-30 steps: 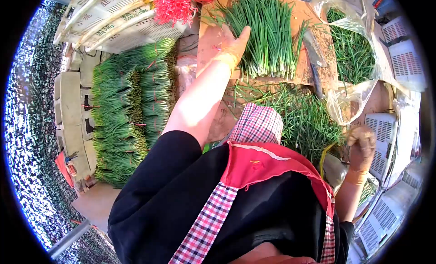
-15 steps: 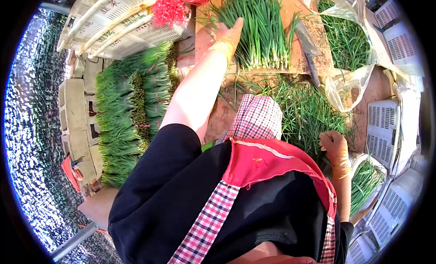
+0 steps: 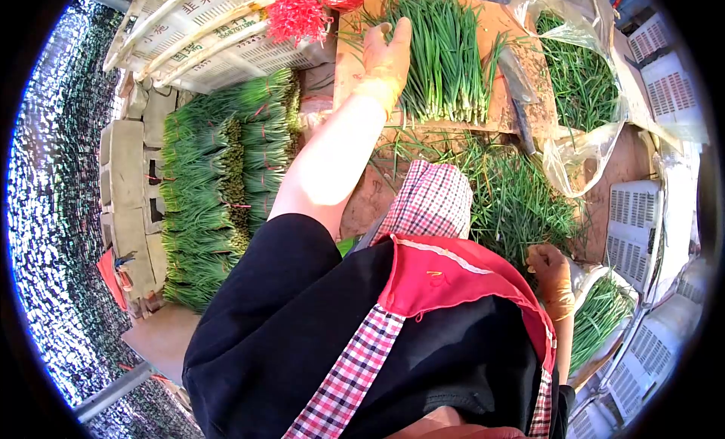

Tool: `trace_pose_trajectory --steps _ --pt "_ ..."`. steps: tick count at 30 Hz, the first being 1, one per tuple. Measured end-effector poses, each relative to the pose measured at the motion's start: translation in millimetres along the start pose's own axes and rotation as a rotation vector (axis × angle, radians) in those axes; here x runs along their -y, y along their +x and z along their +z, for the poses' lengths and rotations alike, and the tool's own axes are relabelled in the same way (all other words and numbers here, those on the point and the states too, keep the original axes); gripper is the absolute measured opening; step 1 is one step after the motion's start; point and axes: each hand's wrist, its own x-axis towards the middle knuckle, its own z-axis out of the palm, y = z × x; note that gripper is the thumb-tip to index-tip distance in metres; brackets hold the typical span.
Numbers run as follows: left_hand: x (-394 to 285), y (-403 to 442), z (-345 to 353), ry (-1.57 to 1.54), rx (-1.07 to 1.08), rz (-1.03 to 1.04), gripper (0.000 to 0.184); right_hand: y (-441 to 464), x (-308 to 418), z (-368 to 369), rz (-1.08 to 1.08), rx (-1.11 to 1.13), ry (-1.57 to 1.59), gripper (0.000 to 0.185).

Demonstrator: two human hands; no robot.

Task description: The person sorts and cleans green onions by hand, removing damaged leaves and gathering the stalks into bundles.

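Note:
A loose pile of garlic chives (image 3: 445,58) lies on an orange board (image 3: 351,80), its pale cut ends toward me. My left hand (image 3: 385,58), in a thin yellowish glove, rests at the pile's left side with thumb and fingers apart; it is open. Low on the right, my right hand (image 3: 550,271), gloved the same way, has its fingers curled in beside the scattered loose chive leaves (image 3: 521,205). Whatever its fingers may hold is hidden. A knife with a broad blade (image 3: 517,75) lies along the board's right side, handle toward me.
Tied chive bundles (image 3: 204,190) are stacked on the left. Red plastic ties (image 3: 297,16) hang at the top near printed white crates (image 3: 219,43). A clear plastic bag (image 3: 581,163) edges a container of chives (image 3: 578,80). More white crates (image 3: 633,212) stand right.
My left hand has shifted slightly right, and a gap now shows between its thumb and fingers. My right hand sits slightly lower and nearer my body. The view has tilted slightly.

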Motion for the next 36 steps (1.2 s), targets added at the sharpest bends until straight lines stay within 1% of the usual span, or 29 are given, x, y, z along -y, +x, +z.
trace_pose_trajectory --steps 3,5,6,7,8,9,10,12,14,16,18,19,20,21,22,23,24,25,26,27,28,29,30,31,32,33,34,35,36 --pt "2 -17 -6 -0.095 0.024 0.034 0.064 -17 -11 0 -0.040 -0.097 0.092 0.019" --pt "19 -19 -3 0.673 0.083 0.577 0.045 -34 -32 -4 0.028 -0.271 0.140 0.016" --pt "20 -21 4 1.025 -0.007 0.929 0.046 -55 -32 -11 0.104 -0.441 0.045 0.018" --pt "0 -30 8 0.988 0.121 0.766 0.045 -71 -61 -16 0.109 -0.590 0.092 0.021" --pt "-6 -31 22 0.892 0.122 0.939 0.042 -91 -68 -20 0.077 -0.799 0.140 0.024" --pt "-12 -32 36 0.806 0.125 1.113 0.039 -124 -69 -29 0.127 -0.963 -0.097 0.023" --pt "-4 -21 54 0.548 0.270 1.019 0.037 -150 -98 -30 0.070 -1.105 -0.249 0.019" --pt "-58 -76 84 -0.173 0.546 0.361 0.038 -210 -153 -18 0.276 -1.275 -0.444 0.015" --pt "-79 -111 101 -0.229 0.642 0.336 0.041 -267 -203 16 0.367 -1.382 -0.377 0.012" --pt "-93 -130 115 -0.250 0.726 0.308 0.044 -316 -226 48 0.529 -1.372 -0.421 0.012" --pt "-100 -149 139 0.170 0.819 0.960 0.043 -364 -250 75 0.716 -1.398 -0.360 0.013" --pt "-104 -171 152 -0.092 0.957 0.586 0.042 -389 -264 86 0.803 -1.419 -0.254 0.017" --pt "-111 -188 161 -0.089 0.994 0.603 0.042 -411 -293 99 0.954 -1.456 -0.167 0.020" --pt "-117 -203 165 -0.180 1.061 0.354 0.038 -432 -308 103 1.000 -1.554 -0.011 0.020" --pt "-121 -215 170 -0.209 1.095 0.238 0.036 -446 -320 105 1.037 -1.644 0.156 0.020" --pt "-125 -226 175 -0.238 1.120 0.119 0.035 -454 -334 105 1.089 -1.657 0.091 0.021" --pt "-124 -236 181 -0.172 1.153 0.146 0.034 -460 -345 98 1.131 -1.666 0.015 0.022" --pt "-128 -248 183 -0.110 1.171 0.174 0.033 -455 -357 89 0.983 -1.693 -0.009 0.022" --pt "-129 -266 183 -0.104 1.121 0.226 0.033 -443 -368 76 0.856 -1.709 0.203 0.022" --pt "-113 -261 197 -0.120 1.112 0.352 0.031 -419 -360 51 0.713 -1.711 0.221 0.022" --pt "-112 -268 201 0.060 1.080 0.811 0.029 -394 -352 25 0.564 -1.715 0.229 0.022" --pt "-111 -279 204 0.096 1.144 0.950 0.028 -366 -364 5 0.420 -1.693 0.275 0.022" --pt "-118 -300 207 -0.028 1.259 0.525 0.027 -338 -375 -17 0.364 -1.617 0.226 0.024" --pt "-117 -316 213 -0.015 1.242 0.554 0.029 -307 -359 -45 0.247 -1.551 0.376 0.026" --pt "-119 -330 219 -0.038 1.288 0.461 0.031 -280 -350 -71 0.199 -1.474 0.284 0.029" --pt "-121 -340 228 -0.012 1.383 0.487 0.034 -253 -340 -96 0.082 -1.435 0.213 0.031" --pt "-129 -358 234 -0.039 1.461 0.413 0.036 -233 -322 -122 0.126 -1.362 0.174 0.036" --pt "-133 -372 243 -0.019 1.505 0.440 0.037 -214 -315 -143 0.011 -1.290 0.138 0.040" --pt "-133 -384 256 -0.061 1.570 0.337 0.038 -197 -309 -159 0.025 -1.201 0.103 0.050"
